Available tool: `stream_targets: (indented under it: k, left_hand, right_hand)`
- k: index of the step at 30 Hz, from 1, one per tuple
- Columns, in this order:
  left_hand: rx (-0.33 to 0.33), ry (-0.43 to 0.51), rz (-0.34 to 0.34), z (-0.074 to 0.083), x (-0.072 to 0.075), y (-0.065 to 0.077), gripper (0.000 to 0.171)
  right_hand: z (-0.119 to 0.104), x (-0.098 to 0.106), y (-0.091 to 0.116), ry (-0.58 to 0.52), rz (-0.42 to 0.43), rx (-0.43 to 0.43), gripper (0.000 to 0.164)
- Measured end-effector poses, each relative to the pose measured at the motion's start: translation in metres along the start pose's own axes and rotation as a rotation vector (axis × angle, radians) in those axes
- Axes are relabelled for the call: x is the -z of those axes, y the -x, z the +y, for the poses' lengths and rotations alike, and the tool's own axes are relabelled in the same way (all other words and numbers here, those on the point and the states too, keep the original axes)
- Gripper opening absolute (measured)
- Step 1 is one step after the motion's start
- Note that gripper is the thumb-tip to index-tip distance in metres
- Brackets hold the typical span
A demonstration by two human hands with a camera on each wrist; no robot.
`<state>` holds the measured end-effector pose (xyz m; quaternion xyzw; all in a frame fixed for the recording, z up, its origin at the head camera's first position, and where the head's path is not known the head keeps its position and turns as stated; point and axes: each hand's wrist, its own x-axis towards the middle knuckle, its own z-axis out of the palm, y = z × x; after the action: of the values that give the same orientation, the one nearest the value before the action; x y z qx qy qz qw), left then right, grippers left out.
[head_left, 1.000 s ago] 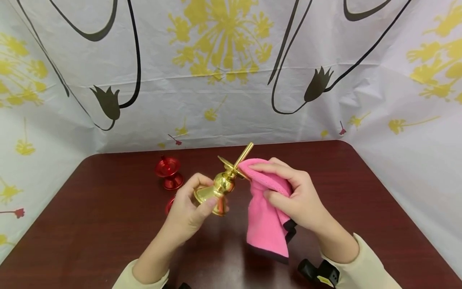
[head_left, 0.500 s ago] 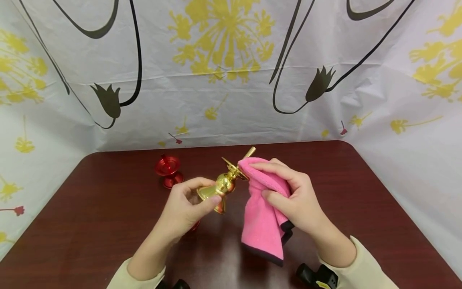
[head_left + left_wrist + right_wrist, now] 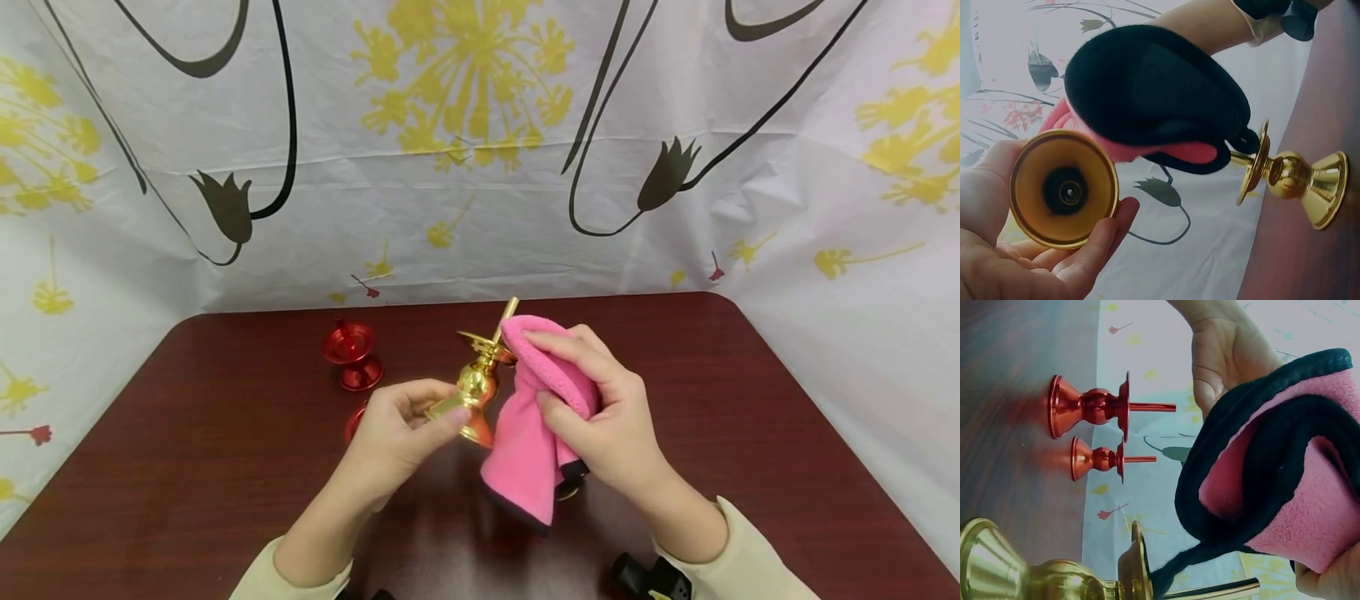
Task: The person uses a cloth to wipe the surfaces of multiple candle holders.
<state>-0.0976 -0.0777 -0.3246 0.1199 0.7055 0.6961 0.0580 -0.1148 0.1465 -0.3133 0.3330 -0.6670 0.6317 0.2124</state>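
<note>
My left hand (image 3: 401,437) grips a shiny gold candlestick (image 3: 477,385) by its flared base, its thin rod tilted up to the right. The left wrist view looks into the hollow underside of that base (image 3: 1032,187). My right hand (image 3: 618,408) pinches a folded pink cloth (image 3: 521,450) with black edging. The cloth's upper fold lies against the candlestick's dish and beside the rod; its lower part hangs down over the table. A second gold candlestick (image 3: 1290,175) stands upright on the table, almost hidden behind the cloth in the head view.
Two red candlesticks, a far one (image 3: 358,358) and a nearer one (image 3: 1088,407), stand upright on the dark red table (image 3: 187,467), to the left. My left hand partly covers the nearer one in the head view. A patterned white sheet (image 3: 480,225) hangs behind the table.
The gold candlestick has tipped more upright and shifted slightly right in my left hand. My right hand and the cloth have moved a little left, with the cloth's hanging part swinging left.
</note>
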Motion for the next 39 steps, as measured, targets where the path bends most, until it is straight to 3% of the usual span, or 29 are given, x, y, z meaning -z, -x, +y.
stream_targets:
  k: [8, 14, 20, 32, 39]
  left_hand:
    - [0.042, 0.135, 0.009, 0.0006, -0.0037, 0.0001, 0.047]
    - [0.036, 0.161, 0.039, 0.0020, -0.0049, 0.0005, 0.045]
    - [0.009, 0.190, 0.048, 0.0041, -0.0041, 0.0012, 0.043]
    - [-0.017, 0.208, 0.086, 0.0070, -0.0023, 0.0016, 0.044]
    - [-0.086, 0.258, 0.046, 0.0065, -0.0035, 0.0034, 0.039]
  right_hand:
    - [0.0029, -0.0035, 0.0016, 0.125, -0.023, 0.178, 0.052]
    - [0.0052, -0.0054, 0.0020, 0.121, -0.068, 0.209, 0.052]
    - [0.0083, -0.0073, 0.0037, 0.127, -0.106, 0.180, 0.054]
    - [0.0071, -0.0056, 0.0067, 0.213, -0.095, 0.045, 0.054]
    - [0.0060, -0.0055, 0.0073, 0.210, -0.103, -0.026, 0.051]
